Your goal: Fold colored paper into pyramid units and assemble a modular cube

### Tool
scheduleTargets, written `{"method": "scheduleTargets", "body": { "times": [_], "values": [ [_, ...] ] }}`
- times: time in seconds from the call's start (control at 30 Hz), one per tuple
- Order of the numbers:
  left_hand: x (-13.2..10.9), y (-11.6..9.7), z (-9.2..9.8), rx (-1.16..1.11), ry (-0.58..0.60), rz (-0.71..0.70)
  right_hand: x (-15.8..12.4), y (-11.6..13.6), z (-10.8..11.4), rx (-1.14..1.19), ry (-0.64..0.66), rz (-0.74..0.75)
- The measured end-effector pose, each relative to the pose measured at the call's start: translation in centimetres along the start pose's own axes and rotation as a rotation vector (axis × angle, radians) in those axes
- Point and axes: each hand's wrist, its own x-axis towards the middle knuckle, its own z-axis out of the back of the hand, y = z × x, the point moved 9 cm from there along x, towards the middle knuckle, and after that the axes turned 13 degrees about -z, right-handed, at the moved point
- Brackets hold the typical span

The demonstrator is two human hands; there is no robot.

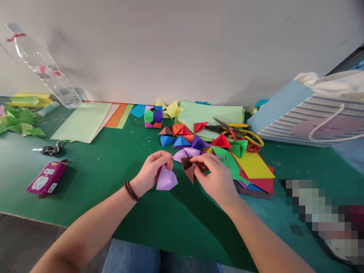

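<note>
My left hand (152,168) pinches a folded lilac paper piece (166,179) just above the green table (93,163). My right hand (214,175) grips a folded dark brown paper piece (189,168), its tip touching the lilac one. A beaded bracelet (131,190) circles my left wrist. Behind my hands lies a pile of folded paper triangles (184,138) in red, blue, purple and orange. A multicoloured paper cube (153,116) stands further back.
Flat coloured sheets (85,121) lie back left; more sheets (254,167) sit right of my hands. Scissors (227,129) rest on light green paper. A plastic bottle (48,72) leans at the wall. A pink pouch (47,179) and keys (49,150) lie left. A striped bag (309,117) lies right.
</note>
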Motion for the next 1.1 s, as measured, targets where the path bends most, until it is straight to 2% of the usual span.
{"method": "scheduleTargets", "body": {
  "times": [0.17,0.33,0.5,0.67,0.8,0.97,1.1],
  "values": [
    [-0.4,0.7,-0.8,-0.003,0.083,0.053,0.0,0.5,0.5,-0.009,-0.026,0.007],
    [-0.3,0.9,-0.6,-0.015,0.074,0.047,0.3,-0.1,0.7,0.005,-0.041,-0.095],
    [-0.4,1.2,-0.6,0.059,0.071,0.080,0.2,-0.8,0.2,0.091,0.037,-0.216],
    [-0.8,1.9,-1.4,0.049,0.133,0.150,-0.1,-0.4,-0.2,0.087,0.070,-0.211],
    [-0.7,1.7,-1.6,0.026,0.138,0.122,-0.2,-0.2,-0.1,0.074,0.066,-0.175],
    [-0.7,1.6,-1.5,0.033,0.143,0.118,-0.4,-0.4,-0.9,0.081,0.150,-0.168],
    [-0.8,1.8,-1.4,0.067,0.141,0.130,-0.2,0.0,-0.8,0.061,0.125,-0.134]
  ]
}}
